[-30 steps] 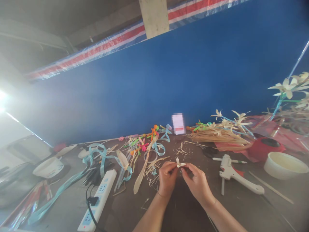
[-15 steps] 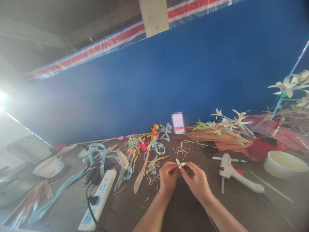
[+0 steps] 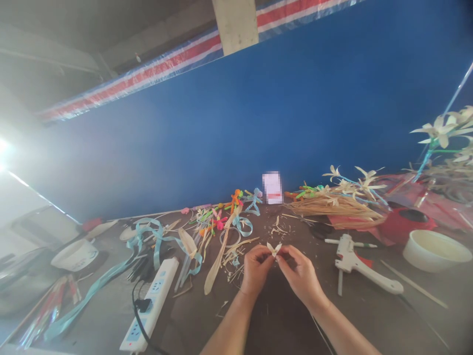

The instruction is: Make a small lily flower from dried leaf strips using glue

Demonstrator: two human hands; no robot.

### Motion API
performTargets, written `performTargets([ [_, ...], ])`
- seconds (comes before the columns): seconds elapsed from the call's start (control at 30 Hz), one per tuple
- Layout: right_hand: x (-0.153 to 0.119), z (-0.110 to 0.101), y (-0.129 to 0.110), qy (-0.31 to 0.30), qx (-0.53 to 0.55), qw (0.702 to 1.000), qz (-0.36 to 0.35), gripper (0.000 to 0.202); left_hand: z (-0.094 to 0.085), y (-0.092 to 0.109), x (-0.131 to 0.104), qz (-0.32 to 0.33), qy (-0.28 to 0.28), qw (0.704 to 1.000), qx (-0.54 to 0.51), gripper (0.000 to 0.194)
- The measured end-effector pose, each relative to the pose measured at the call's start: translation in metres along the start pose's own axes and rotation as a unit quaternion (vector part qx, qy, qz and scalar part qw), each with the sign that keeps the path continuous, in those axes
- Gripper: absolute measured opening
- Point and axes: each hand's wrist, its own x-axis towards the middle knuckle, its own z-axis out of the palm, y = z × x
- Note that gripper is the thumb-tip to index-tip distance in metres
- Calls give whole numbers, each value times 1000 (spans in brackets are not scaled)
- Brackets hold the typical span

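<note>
A small cream-coloured flower [image 3: 274, 249] with pointed petals is held up over the dark table between my two hands. My left hand [image 3: 256, 270] pinches it from the left side, fingers closed. From the right, the thumb and fingertips of my right hand [image 3: 297, 269] close on the same flower. The fingertips of both hands nearly meet below the petals, and the flower's base is partly hidden by them. Just beyond the hands lie pale dry scraps [image 3: 279, 228].
A white hot glue gun [image 3: 354, 264] and a white bowl [image 3: 436, 251] are at the right. Finished-looking flowers [image 3: 369, 185] rest on straw behind them. Left of my hands lie a power strip [image 3: 151, 305], blue ribbon [image 3: 96, 291] and a dried husk strip [image 3: 218, 271]. A blue panel [image 3: 221, 128] stands behind.
The flower has turned between my fingers; its petals now point upward in a V instead of spreading to the right. Both hands stay nearly in place.
</note>
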Motion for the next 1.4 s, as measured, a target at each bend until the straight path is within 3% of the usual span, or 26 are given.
performTargets([
  [0.37,0,0,3,11,-53,998,-15,16,0,-2,-2,-37,10,999,13,14],
  [0.8,0,-4,0,6,-52,998,-26,18,0,-6,-2,20,31,996,84,9],
  [1.17,8,-11,17,-16,102,986,132,26,1,-3,-3,41,2,993,107,8],
  [1.4,9,-12,11,-38,84,988,123,25,1,0,-3,51,-6,991,121,8],
])
